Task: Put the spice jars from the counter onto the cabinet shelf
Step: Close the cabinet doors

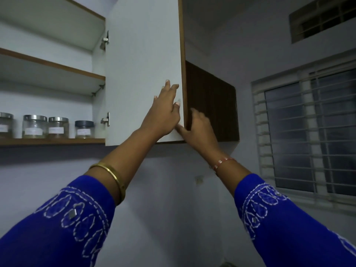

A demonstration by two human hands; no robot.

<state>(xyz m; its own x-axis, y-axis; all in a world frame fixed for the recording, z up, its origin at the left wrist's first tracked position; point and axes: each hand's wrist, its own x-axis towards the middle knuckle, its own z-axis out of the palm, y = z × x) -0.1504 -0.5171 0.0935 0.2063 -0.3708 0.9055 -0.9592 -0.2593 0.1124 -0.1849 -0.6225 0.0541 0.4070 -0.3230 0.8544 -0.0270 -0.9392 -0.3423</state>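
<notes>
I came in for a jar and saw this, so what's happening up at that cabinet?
A person has both hands on the open cabinet door: the left hand lies flat on its white inner face, and the right hand holds its edge from the brown outer side. Four jars stand on the bottom shelf.

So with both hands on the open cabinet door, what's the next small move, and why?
Probably swing the cabinet door shut: four spice jars already stand on the bottom shelf, the left hand lies flat on its inner face, and the right hand holds its edge.
</notes>
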